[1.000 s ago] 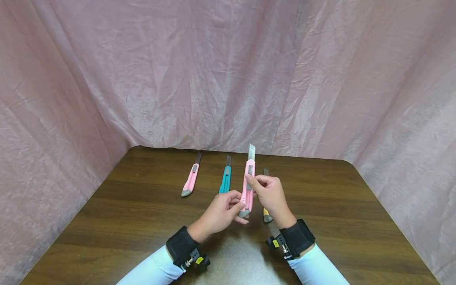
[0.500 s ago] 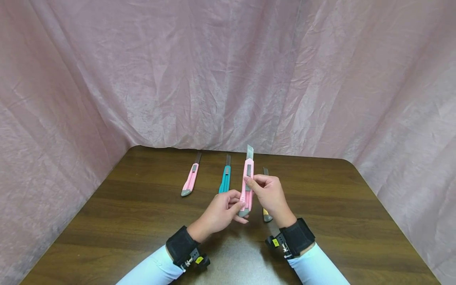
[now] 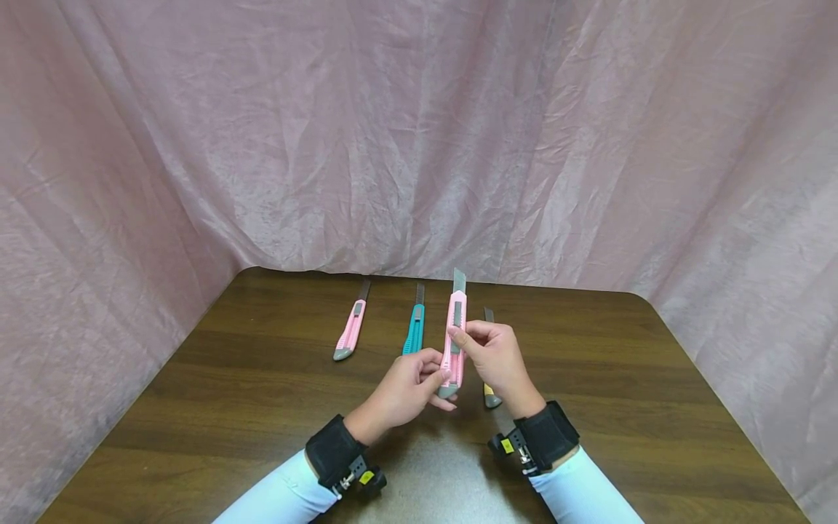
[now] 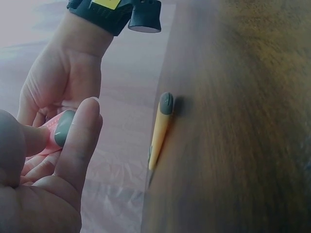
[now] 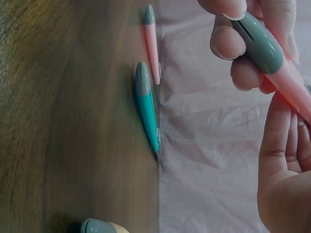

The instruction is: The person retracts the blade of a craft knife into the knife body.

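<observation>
A pink utility knife (image 3: 452, 361) with a grey end cap is held up over the table between both hands, its blade pointing away. My left hand (image 3: 404, 389) pinches the lower end near the cap, which shows between thumb and fingers in the left wrist view. Higher up, my right hand (image 3: 497, 358) grips the body from the right, thumb on the grey slider. A teal utility knife (image 3: 414, 331) lies just beyond the left hand. Partly covered by the right hand is a yellow utility knife (image 4: 160, 133) on the table.
Farther left on the brown wooden table (image 3: 216, 378) lies another pink utility knife (image 3: 350, 331), blade out. All the lying knives point toward the back edge. A pink curtain (image 3: 393, 145) hangs behind the table and along its sides.
The held pink utility knife has shifted slightly left, and a little less of its blade sticks out. My right thumb has come down slightly with the slider. The left hand stays nearly still.
</observation>
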A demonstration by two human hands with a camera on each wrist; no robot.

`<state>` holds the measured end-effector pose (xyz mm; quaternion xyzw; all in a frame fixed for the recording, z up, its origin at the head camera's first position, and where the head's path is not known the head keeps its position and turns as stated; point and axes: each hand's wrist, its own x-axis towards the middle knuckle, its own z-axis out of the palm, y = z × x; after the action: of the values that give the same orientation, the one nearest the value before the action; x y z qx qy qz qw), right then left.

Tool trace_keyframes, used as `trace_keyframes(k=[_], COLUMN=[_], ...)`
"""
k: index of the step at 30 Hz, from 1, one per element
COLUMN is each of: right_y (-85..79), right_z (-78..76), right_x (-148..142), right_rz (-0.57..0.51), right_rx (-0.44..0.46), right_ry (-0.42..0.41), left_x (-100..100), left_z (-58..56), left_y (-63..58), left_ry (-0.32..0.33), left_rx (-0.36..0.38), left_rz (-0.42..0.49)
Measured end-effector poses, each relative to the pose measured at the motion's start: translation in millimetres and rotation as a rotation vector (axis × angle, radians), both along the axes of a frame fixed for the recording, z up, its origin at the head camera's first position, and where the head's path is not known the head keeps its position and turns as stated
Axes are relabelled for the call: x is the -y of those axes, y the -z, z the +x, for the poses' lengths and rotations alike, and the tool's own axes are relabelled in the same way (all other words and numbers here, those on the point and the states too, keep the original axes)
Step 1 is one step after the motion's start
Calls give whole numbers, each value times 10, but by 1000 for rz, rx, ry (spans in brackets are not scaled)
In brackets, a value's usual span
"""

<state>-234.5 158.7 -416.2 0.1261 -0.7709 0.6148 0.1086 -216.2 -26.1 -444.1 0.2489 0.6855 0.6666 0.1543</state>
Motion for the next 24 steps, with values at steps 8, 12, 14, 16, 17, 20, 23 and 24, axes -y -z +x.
trace_keyframes(k=[8, 12, 14, 16, 17, 20, 23, 24], right_y=[23, 32, 29, 20, 15, 7, 10, 15], right_z=[-20, -33, -29, -22, -18, -11, -6, -8], right_x=[-12, -21, -19, -15, -12, -3, 2, 2], right_rz=[-30, -45, -49, -50, -49, -44, -34, -30], right_rx=[38, 64, 72, 75, 77, 82, 87, 87], right_ry=[8, 13, 16, 17, 18, 16, 13, 12], left_x=[-18, -20, -20, -19, -18, -17, -14, -14], left_z=[-6, -4, -5, -8, -9, -10, -10, -11], left_y=[2, -3, -3, 0, 2, -2, -10, -12], left_ry=[-16, -33, -42, -52, -56, -69, -76, -77], left_rx=[2, 6, 7, 8, 7, 4, 1, 2], left_rz=[5, 8, 8, 7, 6, 7, 7, 7])
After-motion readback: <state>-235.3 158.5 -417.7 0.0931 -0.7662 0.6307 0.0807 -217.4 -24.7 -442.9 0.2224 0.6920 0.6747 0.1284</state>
